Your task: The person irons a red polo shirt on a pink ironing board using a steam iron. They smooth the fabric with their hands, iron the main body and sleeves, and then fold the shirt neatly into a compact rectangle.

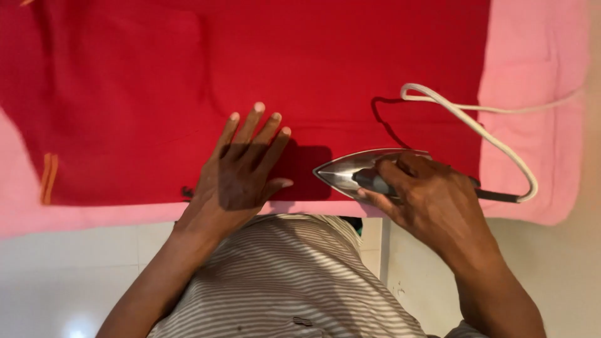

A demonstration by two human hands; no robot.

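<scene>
Ironing underway at lower centre: your left hand lies flat, released, on red cloth, your right hand clenches the iron; next, likely glide left.

Pink padded cover spans the work surface, running past the frame on the left and ending on the right. Below it, pale tiled floor with visible grout lines and a soft light glare at lower left. Beige floor strip at right edge.
</scene>
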